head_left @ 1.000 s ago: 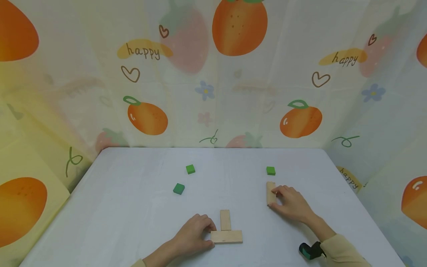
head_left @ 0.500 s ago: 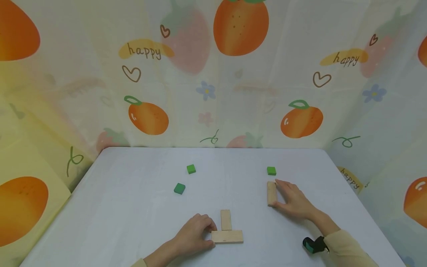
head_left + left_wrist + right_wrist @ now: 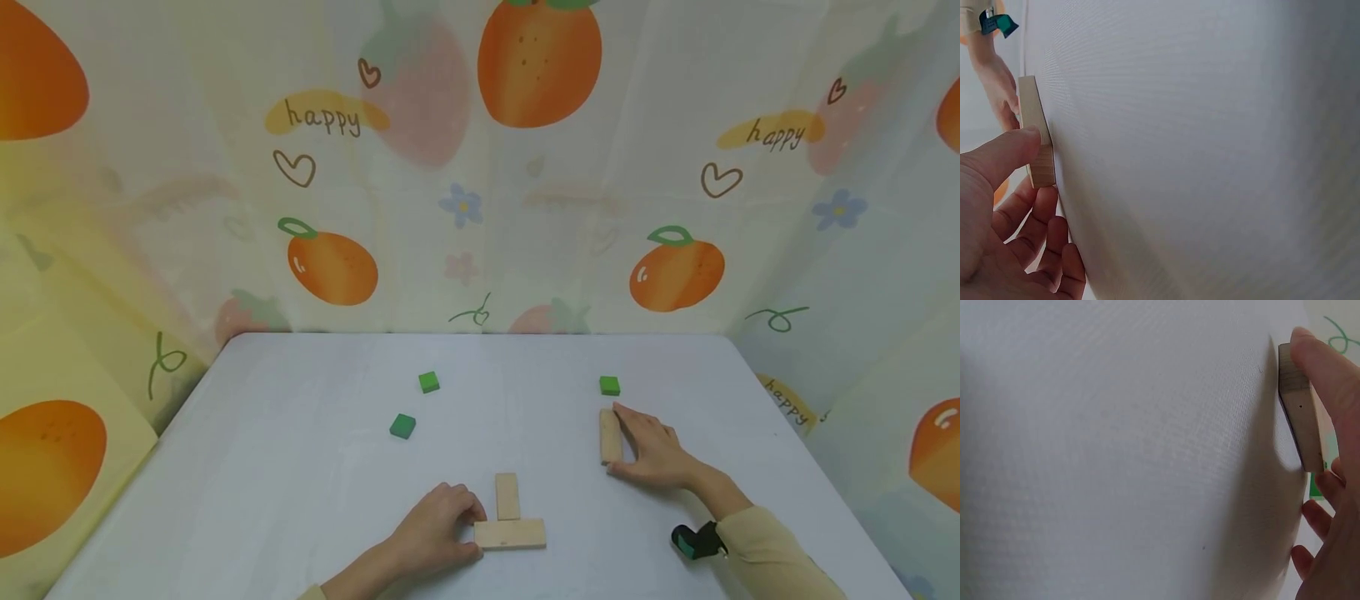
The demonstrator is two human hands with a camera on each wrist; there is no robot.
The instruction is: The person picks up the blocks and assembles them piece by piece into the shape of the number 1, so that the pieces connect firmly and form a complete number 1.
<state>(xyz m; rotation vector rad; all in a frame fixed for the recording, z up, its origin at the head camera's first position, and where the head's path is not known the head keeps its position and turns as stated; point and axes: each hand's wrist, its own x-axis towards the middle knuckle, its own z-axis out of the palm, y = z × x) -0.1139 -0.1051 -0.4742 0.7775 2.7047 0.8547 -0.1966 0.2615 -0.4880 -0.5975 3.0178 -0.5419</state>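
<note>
Two flat wooden blocks form an upside-down T on the table: one wooden block lies crosswise, and another wooden block points away from its far edge. My left hand pinches the left end of the crosswise block between thumb and forefinger; the left wrist view has this block under the thumb. To the right lies a third wooden block, long side pointing away from me. My right hand spans its length, thumb at the near end and forefinger at the far end. That block shows under the thumb in the right wrist view.
A green block sits just beyond the third wooden block. On the left half of the white table are a light green block and a darker green block. A black wrist device hangs by the right sleeve.
My right hand has shifted from gripping the right block across its long sides to spanning its two ends, forefinger stretched to the far end. The left hand and the blocks stay in place.
</note>
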